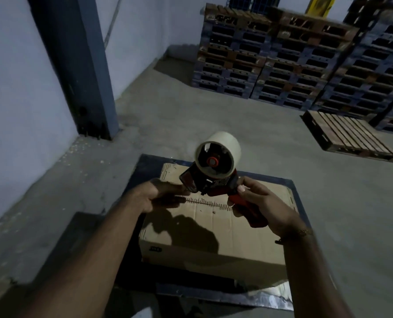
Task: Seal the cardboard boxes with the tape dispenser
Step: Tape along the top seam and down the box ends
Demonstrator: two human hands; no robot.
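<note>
A closed cardboard box [213, 228] stands in front of me on a dark platform [142, 166]. Above its top I hold a red and black tape dispenser [210, 183] with a pale roll of tape [218, 153] on it. My right hand [262, 203] grips the red handle at the right. My left hand [161, 195] is at the dispenser's front end, its fingertips pinching at the blade end where the tape comes out. The seam of the box runs under the dispenser, with a row of dark marks along it.
Stacks of blue and brown pallets [282, 60] fill the back right. A single wooden pallet [349, 136] lies on the concrete floor to the right. A blue steel column [76, 65] and a white wall stand at the left.
</note>
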